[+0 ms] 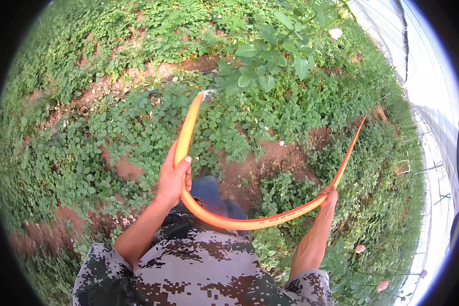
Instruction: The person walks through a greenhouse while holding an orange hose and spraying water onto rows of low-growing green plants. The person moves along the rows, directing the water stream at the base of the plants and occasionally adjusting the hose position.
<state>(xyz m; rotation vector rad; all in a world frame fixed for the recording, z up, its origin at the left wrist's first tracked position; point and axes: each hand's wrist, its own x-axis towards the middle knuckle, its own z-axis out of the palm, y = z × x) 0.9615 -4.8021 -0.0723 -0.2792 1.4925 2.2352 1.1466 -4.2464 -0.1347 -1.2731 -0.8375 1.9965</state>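
An orange hose (pixel 229 223) with a red stripe and printed writing curves in a U in front of my body. My left hand (pixel 174 176) is closed around it near its open end, thumb on top, and that end points up and away from me. A little water appears at the mouth of the hose, over the low green plants. At the right, my right hand (pixel 329 194) grips the hose farther along. Beyond that hand the hose runs on to the upper right, and its far part is lost among the plants.
Leafy rose plants (pixel 114 126) grow densely on all sides, with patches of bare reddish soil (pixel 248 174) between them. A taller rose stem with a white bloom (pixel 335 33) leans in at the upper right. Pink roses (pixel 382 285) stand at the lower right, near a white plastic greenhouse wall (pixel 428 88).
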